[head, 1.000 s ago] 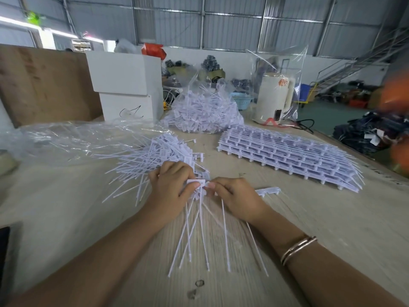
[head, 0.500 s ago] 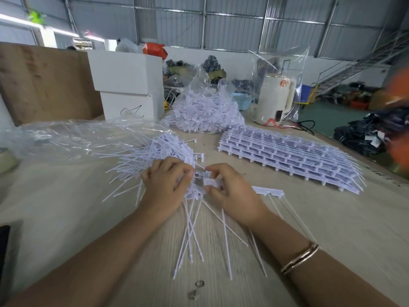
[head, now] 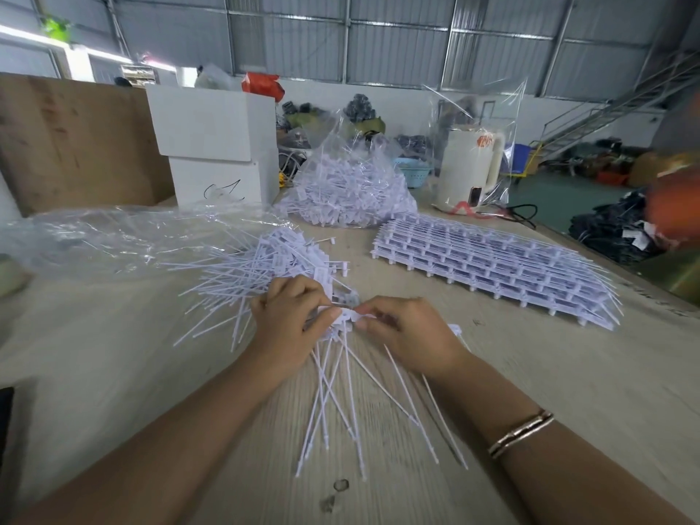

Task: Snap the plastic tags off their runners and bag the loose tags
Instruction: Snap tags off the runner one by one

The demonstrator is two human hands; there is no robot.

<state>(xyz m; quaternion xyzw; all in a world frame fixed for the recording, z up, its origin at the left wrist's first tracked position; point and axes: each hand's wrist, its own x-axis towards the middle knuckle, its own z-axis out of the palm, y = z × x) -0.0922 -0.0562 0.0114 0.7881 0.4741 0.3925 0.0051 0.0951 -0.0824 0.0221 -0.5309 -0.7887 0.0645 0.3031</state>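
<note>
White tags: a small strip [head: 350, 315] is pinched between both hands above the wooden tabletop [head: 530, 373], thin tails fanning toward the viewer.
Left hand [head: 291, 327]: grip curled, grasping the strip's left end.
Right hand [head: 409, 335]: grip pinching the right end; bracelet [head: 521, 433] on the wrist.
Loose pile [head: 265, 267]: just behind the left hand.
Runner stack [head: 492, 259]: far right.
Filled bag [head: 348, 191]: behind.

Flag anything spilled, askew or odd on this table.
Nothing looks damaged. The loose tags fan untidily half out of the flat clear bag, and both hands pinch one tag strip.
</note>
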